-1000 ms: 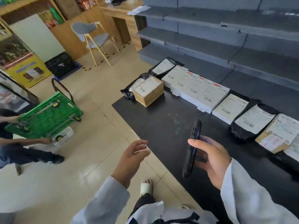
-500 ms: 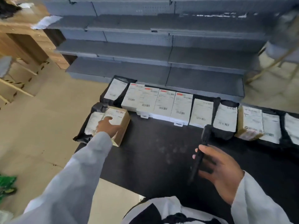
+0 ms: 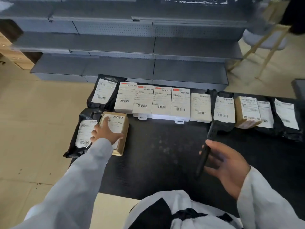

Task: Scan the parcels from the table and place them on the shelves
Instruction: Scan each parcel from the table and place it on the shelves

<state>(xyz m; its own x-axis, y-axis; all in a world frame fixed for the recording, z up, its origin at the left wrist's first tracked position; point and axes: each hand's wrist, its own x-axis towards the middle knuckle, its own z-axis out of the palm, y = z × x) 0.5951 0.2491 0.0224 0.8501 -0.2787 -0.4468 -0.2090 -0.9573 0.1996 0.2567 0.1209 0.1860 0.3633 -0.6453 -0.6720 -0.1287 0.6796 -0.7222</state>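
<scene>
Closest to the camera are two white sleeves. The right hand (image 3: 226, 164) is wrapped around a black scanner (image 3: 205, 152) and holds it up on its edge above the black table (image 3: 165, 154). The fingers are curled on the scanner and the thumb sits on its near side.

The left hand (image 3: 105, 132) reaches out to the far left part of the table. It lies flat on top of a brown cardboard box (image 3: 119, 129), with the fingers spread apart on the white label. The hand is not closed around the box. It just presses on the top.

Just beside the box, on its left, lies a black bag parcel (image 3: 82, 134) with a white label. It touches the box and hangs a little over the table's edge.

Farther back, a long row of parcels runs along the far side of the table. From the left there is another black bag (image 3: 105, 91), then four white boxes (image 3: 152, 100) packed side by side, then a white flat parcel (image 3: 200, 106), a black bag (image 3: 223, 109), a small brown box (image 3: 247, 112) and more black bags (image 3: 287, 116) at the right end. All of them show labels with bar codes.

Behind the table stand grey metal shelves (image 3: 148, 45). On the far right is a chair (image 3: 264, 38) with light wooden legs
</scene>
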